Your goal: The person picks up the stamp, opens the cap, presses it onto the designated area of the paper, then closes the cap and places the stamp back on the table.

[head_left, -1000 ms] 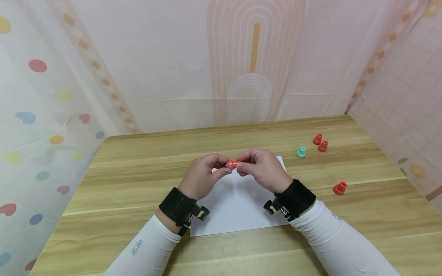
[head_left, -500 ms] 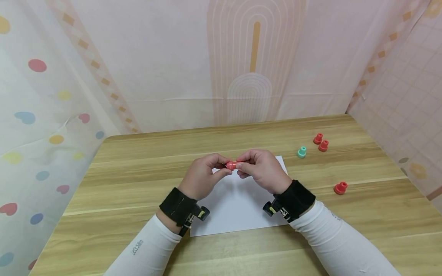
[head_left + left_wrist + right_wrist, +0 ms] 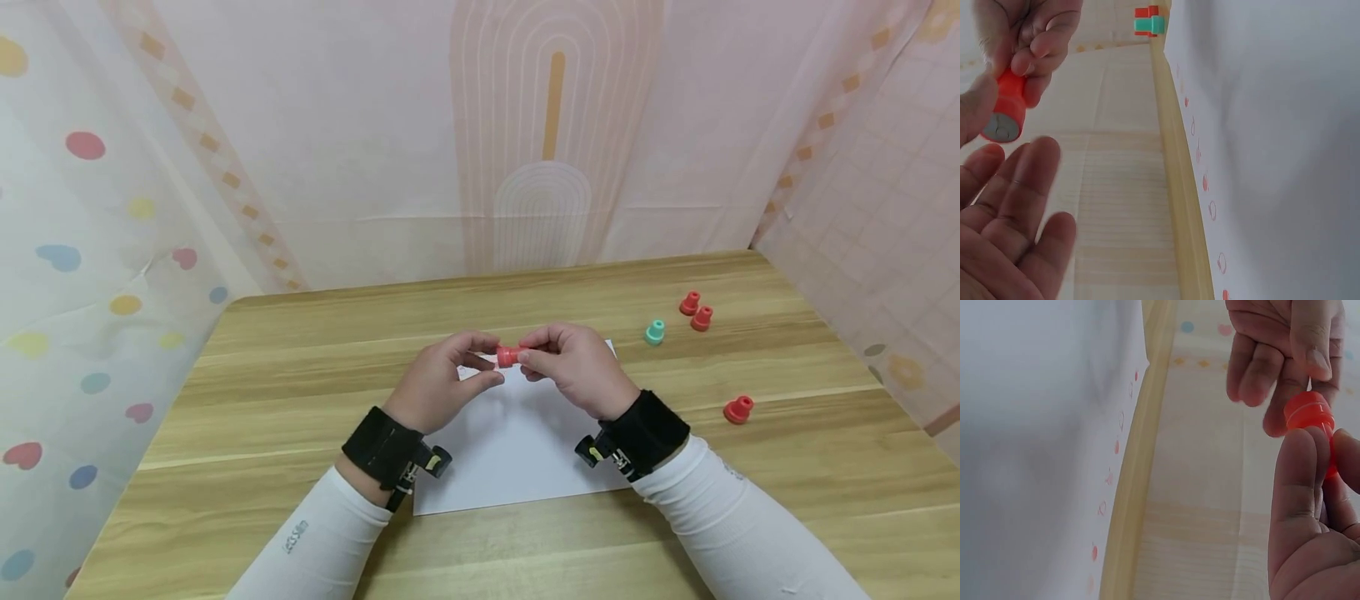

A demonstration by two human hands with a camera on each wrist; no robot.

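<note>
Right hand (image 3: 577, 371) pinches the red stamp (image 3: 507, 356) above the white paper (image 3: 517, 442) on the desk (image 3: 300, 333). Left hand (image 3: 442, 383) sits beside it, fingers loosely curled; grip on anything cannot be confirmed. Risk: the fingertip pinch may slip, dropping the stamp and marking the paper.

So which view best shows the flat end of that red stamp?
Left wrist: the red stamp shows its grey end face there. The right wrist view gives only its ribbed side; in the head view it is tiny between the fingers.
</note>
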